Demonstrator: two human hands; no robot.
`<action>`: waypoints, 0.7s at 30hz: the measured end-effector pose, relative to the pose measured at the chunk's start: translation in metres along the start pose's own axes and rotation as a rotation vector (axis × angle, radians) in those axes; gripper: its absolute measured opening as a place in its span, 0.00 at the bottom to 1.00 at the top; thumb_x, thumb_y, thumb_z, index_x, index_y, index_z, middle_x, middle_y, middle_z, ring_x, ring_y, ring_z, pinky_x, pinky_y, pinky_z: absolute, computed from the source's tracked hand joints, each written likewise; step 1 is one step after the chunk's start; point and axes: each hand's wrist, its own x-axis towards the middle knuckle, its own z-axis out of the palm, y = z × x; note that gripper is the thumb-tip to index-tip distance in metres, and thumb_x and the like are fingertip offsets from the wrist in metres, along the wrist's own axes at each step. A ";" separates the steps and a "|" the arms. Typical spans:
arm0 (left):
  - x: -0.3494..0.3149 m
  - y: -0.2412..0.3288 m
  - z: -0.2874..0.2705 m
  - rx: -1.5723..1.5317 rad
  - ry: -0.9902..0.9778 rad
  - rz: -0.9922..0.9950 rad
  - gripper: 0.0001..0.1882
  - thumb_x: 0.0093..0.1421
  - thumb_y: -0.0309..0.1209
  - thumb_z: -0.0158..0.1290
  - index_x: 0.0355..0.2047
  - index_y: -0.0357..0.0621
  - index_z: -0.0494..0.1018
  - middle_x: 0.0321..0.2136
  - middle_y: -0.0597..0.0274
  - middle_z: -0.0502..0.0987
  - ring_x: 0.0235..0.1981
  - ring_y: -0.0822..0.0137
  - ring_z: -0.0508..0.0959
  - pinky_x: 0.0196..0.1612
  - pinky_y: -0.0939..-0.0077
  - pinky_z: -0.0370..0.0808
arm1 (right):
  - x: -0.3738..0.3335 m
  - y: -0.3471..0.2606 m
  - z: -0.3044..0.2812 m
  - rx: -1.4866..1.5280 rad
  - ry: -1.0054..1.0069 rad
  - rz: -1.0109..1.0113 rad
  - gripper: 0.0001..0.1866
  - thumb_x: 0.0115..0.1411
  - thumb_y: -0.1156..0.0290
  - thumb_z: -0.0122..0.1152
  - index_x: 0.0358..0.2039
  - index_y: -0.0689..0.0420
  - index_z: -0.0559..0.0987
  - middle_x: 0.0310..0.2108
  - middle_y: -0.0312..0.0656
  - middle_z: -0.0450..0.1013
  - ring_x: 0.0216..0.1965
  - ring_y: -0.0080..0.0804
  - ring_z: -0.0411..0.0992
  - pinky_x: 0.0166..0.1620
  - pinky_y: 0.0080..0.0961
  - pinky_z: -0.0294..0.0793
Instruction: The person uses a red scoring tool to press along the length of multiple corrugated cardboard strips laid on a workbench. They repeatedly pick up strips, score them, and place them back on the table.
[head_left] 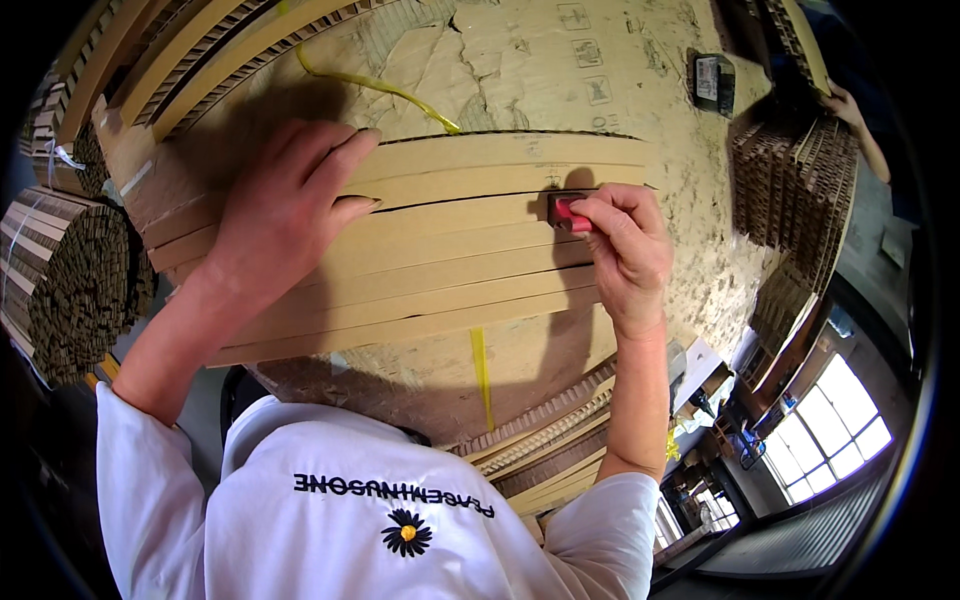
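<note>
Several brown cardboard strips lie side by side across the worktable. My left hand rests over their left part, thumb and fingers apart, holding nothing. In a pinch, my right hand grips a small hand stamp with a red grip and a dark block. The block stands on one strip toward the right end of the row, and its underside is hidden. Small faint printed marks show on the strips just beyond it.
Stacked cardboard strips stand at the far left, and a strapped bundle sits left. A black box lies far right, near a tall cardboard stack and another person's hand. Yellow strapping crosses the cardboard-covered tabletop.
</note>
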 end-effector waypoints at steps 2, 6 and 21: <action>0.000 -0.001 -0.003 -0.009 -0.027 -0.015 0.32 0.54 0.28 0.67 0.60 0.41 0.72 0.52 0.51 0.74 0.52 0.47 0.75 0.55 0.56 0.74 | 0.003 -0.001 0.001 -0.023 0.003 -0.008 0.14 0.51 0.85 0.74 0.38 0.56 0.87 0.34 0.37 0.77 0.32 0.28 0.77 0.33 0.22 0.76; 0.010 0.002 -0.012 -0.078 -0.142 -0.106 0.33 0.53 0.29 0.69 0.59 0.38 0.71 0.53 0.50 0.73 0.55 0.45 0.73 0.58 0.56 0.72 | 0.004 -0.001 0.001 -0.044 -0.005 -0.011 0.14 0.50 0.85 0.74 0.37 0.55 0.87 0.34 0.37 0.77 0.31 0.29 0.78 0.32 0.23 0.77; -0.006 0.024 -0.025 0.115 -0.162 -0.063 0.44 0.44 0.27 0.71 0.63 0.36 0.66 0.59 0.49 0.70 0.57 0.46 0.72 0.59 0.55 0.72 | 0.002 0.009 0.004 0.016 -0.001 -0.023 0.16 0.51 0.88 0.72 0.39 0.56 0.85 0.36 0.39 0.77 0.34 0.31 0.77 0.36 0.23 0.77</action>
